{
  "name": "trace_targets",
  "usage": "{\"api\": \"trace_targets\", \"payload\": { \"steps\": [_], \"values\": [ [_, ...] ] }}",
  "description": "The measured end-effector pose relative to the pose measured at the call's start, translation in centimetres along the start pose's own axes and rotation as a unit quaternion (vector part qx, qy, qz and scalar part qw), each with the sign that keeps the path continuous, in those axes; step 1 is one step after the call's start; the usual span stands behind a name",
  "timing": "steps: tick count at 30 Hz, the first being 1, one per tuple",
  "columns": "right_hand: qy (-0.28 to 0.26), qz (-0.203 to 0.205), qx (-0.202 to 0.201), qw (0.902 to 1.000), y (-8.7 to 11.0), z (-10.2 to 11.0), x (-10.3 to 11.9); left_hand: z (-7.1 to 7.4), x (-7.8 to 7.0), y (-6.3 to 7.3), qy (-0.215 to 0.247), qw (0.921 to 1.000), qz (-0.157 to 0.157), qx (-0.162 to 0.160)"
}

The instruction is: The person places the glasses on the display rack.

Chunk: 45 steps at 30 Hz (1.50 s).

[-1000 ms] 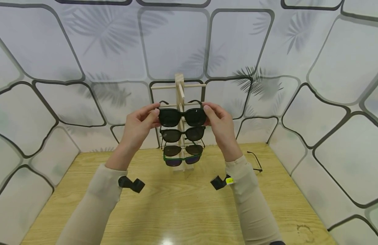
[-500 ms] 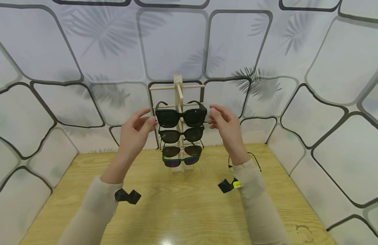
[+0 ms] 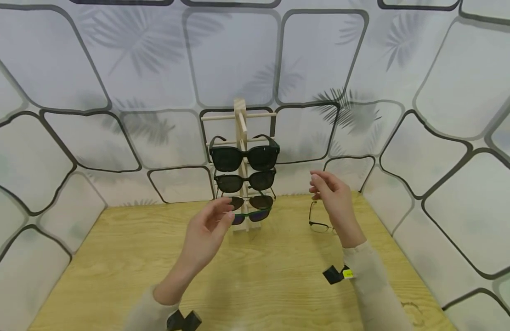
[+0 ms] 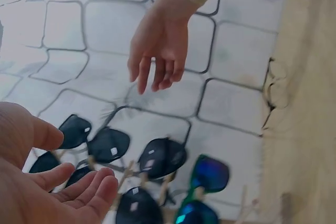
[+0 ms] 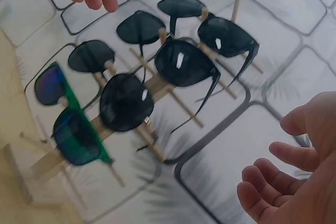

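Note:
My left hand (image 3: 205,234) is in the air in front of the wooden display stand (image 3: 240,108), fingers loosely bent, holding nothing. It overlaps the lower left of the rack in the head view. Thick black sunglasses (image 3: 228,159) sit on the stand with a second black pair (image 3: 231,184) below. Under them hang thin-framed dark sunglasses (image 3: 261,202) and, lowest, a green-framed pair (image 3: 260,216). My right hand (image 3: 335,197) hovers to the right, relaxed, with nothing in it. It partly hides the thin-framed eyeglasses (image 3: 317,224) on the table.
The wood-grain table (image 3: 255,285) stretches out under both forearms. A patterned wall (image 3: 238,59) stands right behind the stand, and side panels rise at left and right. The stand's top rod (image 3: 261,115) carries no glasses.
Both hands have let go of the top black sunglasses, which stay on the stand. My left hand has come down and toward the middle, my right hand down and to the right.

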State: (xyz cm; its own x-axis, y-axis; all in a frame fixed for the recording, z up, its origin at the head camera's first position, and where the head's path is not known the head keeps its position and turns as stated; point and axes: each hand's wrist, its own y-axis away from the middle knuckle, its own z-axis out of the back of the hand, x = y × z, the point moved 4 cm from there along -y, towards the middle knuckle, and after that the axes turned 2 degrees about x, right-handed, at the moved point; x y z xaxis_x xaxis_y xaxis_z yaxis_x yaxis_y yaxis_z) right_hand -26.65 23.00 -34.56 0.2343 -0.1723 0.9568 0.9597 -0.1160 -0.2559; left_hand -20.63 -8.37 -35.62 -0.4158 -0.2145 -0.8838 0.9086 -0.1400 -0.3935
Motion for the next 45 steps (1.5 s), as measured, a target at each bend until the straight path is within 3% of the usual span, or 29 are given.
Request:
{"api": "trace_targets", "payload": {
  "steps": [9, 16, 21, 28, 35, 39, 45],
  "values": [
    [0.067, -0.048, -0.021, 0.9964, 1.7, 2.7, -4.5, -7.1, 3.4, 0.9, 0.023, 0.9961, 0.029, 0.080],
    [0.104, -0.077, -0.050, 0.9903, 2.9, 5.4, -7.8, -13.0, 6.2, 0.5, 0.026, 0.9846, 0.046, 0.167],
    [0.130, -0.098, -0.054, 0.9852, 3.9, 7.5, -10.1, -16.2, 8.0, -0.2, 0.022, 0.9823, 0.043, 0.181],
    [0.166, -0.121, -0.071, 0.9761, 4.9, 9.6, -12.5, -18.7, 9.3, -1.4, 0.019, 0.9809, 0.068, 0.181],
    [0.178, -0.160, -0.100, 0.9659, 5.4, 10.8, -14.2, -20.1, 9.9, -2.7, 0.013, 0.9763, 0.095, 0.194],
    [0.169, -0.170, -0.112, 0.9645, 5.3, 11.0, -14.9, -20.8, 10.4, -3.5, 0.005, 0.9782, 0.100, 0.182],
    [0.161, -0.186, -0.098, 0.9642, 5.0, 11.0, -16.2, -22.6, 11.4, -4.7, -0.009, 0.9771, 0.122, 0.174]
  ]
}}
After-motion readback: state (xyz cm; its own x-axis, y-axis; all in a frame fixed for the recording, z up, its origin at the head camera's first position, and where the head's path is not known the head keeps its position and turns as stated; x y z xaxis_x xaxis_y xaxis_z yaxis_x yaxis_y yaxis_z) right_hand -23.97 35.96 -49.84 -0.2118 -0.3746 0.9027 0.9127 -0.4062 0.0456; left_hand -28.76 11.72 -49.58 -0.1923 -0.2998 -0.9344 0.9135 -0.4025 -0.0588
